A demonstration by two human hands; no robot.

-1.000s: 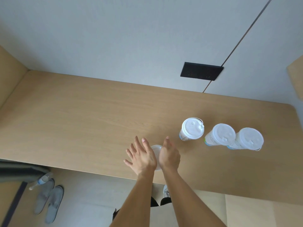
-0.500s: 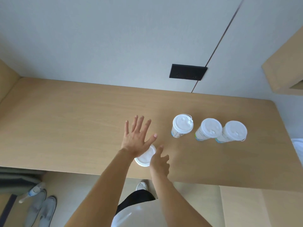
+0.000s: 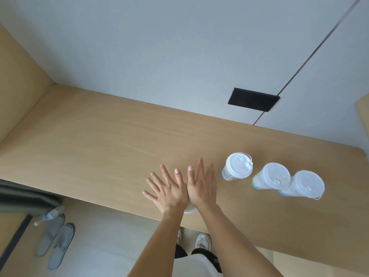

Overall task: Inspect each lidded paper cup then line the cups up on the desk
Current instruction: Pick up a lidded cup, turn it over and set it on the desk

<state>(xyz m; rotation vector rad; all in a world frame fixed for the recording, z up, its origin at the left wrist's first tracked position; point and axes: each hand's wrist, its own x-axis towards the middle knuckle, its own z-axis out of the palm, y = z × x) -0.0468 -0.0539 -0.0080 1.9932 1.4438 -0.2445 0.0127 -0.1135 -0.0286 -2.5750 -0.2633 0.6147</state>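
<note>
Three white-lidded paper cups stand in a row on the right of the wooden desk (image 3: 99, 146): the first cup (image 3: 238, 165), the second cup (image 3: 274, 175) and the third cup (image 3: 306, 183). A fourth cup (image 3: 189, 210) stands near the desk's front edge, left of the row. Only a sliver of its white lid shows. My left hand (image 3: 168, 193) and my right hand (image 3: 201, 188) lie side by side over it, palms down, fingers spread. I cannot tell whether the palms touch the lid.
A black socket panel (image 3: 253, 99) sits on the wall behind the desk. A wooden side panel closes the desk's left end. On the floor at lower left lie grey slippers (image 3: 54, 242) and a water bottle (image 3: 51, 213).
My left hand dropped back from its raised spot and my right hand came up over the lid. Both now cover the near cup side by side.
</note>
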